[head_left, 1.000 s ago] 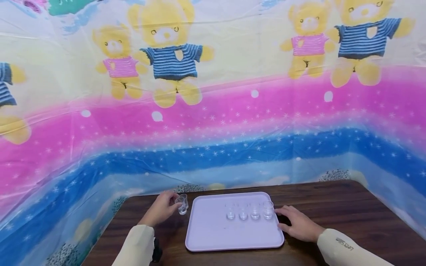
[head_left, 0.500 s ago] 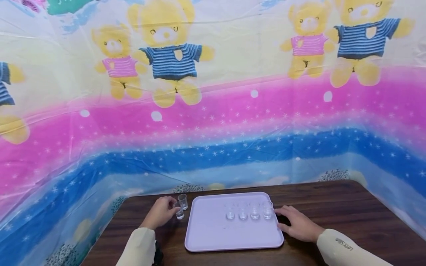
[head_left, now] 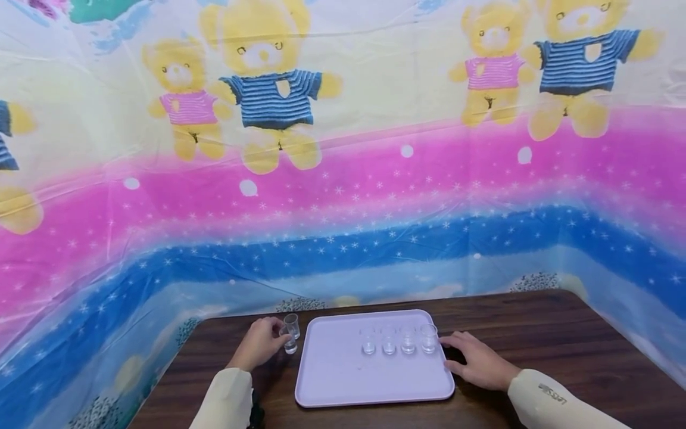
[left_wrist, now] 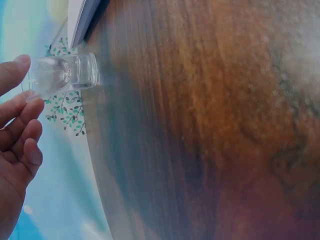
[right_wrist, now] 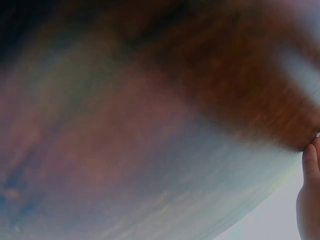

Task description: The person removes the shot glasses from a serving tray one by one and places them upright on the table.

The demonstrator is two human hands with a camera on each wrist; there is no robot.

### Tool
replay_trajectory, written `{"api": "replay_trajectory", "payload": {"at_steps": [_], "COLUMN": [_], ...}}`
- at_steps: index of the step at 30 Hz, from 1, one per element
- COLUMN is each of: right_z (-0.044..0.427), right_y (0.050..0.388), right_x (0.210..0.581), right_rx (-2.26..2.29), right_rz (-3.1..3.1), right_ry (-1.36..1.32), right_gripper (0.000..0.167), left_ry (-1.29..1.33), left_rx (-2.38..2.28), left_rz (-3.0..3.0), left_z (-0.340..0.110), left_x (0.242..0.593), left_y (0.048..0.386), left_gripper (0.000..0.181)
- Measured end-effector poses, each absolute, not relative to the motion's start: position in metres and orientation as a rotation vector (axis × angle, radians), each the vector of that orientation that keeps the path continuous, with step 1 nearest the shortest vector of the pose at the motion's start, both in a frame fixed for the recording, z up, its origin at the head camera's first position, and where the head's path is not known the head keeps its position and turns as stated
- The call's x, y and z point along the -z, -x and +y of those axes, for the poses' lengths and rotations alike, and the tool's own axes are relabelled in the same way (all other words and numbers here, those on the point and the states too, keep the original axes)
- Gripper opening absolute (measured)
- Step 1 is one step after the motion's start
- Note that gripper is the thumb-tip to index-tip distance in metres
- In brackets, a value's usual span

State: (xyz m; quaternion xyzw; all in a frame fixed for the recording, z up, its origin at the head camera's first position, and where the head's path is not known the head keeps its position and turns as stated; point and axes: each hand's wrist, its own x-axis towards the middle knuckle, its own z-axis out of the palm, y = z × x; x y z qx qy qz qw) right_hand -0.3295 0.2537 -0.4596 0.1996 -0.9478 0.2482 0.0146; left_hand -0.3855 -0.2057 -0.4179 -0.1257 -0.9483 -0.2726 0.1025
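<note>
Small transparent round cup (head_left: pixel 290 345), upright at the surface just left of the tray; left hand (head_left: pixel 262 341) has it in its grip. Thumb on one side, fingertips on the other, pinching near the rim; remaining fingers loosely curled, forearm in from lower left. Left wrist view: smooth see-through wall, thick clear base that looks set down on the wood. Glass or plastic, can't tell.

Second transparent round cup (head_left: pixel 292 323) upright right behind it; contact between the two unclear. Rectangular pale lilac tray (head_left: pixel 343 378), rounded corners, raised rim, smooth matte floor. Row of four transparent cups (head_left: pixel 408 344) upright on its right half, same thick bases.

Right hand (head_left: pixel 479 360): grip not closed round anything, index finger and thumb spread and touching the tray's right rim, next to the end cup. Right wrist view mostly blurred.

Cream long sleeves (head_left: pixel 225 390), dark lettering on the right one. Surface (head_left: pixel 546 345): dark brown streaky wood grain, rounded corner. Behind: creased printed sheet (head_left: pixel 343 202), yellow bears over pink and blue bands.
</note>
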Motion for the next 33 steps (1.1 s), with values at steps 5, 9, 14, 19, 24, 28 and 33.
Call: {"api": "replay_trajectory", "payload": {"at_steps": [5, 9, 14, 19, 24, 28, 33], "right_z": [0.254, 0.255, 0.256, 0.257, 0.257, 0.257, 0.256], "right_y": [0.33, 0.331, 0.332, 0.333, 0.332, 0.333, 0.333], "right_x": [0.46, 0.46, 0.462, 0.464, 0.464, 0.464, 0.462], "right_rx": [-0.771, -0.768, -0.776, -0.778, -0.79, -0.794, -0.807], "right_rz": [-2.94, -2.93, -2.92, -2.924, -2.927, -2.934, -2.938], "right_ry": [-0.639, -0.649, -0.67, -0.668, -0.665, -0.663, -0.655], "right_gripper": [0.047, 0.047, 0.047, 0.047, 0.048, 0.049, 0.049], "left_ry": [0.328, 0.357, 0.444, 0.538, 0.658, 0.78, 0.907], "left_rx": [0.782, 0.774, 0.784, 0.803, 0.776, 0.722, 0.703], "left_rz": [-2.785, -2.724, -2.68, -2.672, -2.677, -2.664, -2.643], "left_z": [-0.205, -0.201, -0.191, -0.174, -0.152, -0.136, -0.117], "left_x": [0.414, 0.408, 0.4, 0.399, 0.397, 0.397, 0.397], "left_y": [0.386, 0.387, 0.386, 0.384, 0.381, 0.38, 0.382], "left_gripper": [0.025, 0.027, 0.028, 0.028, 0.027, 0.027, 0.028]}}
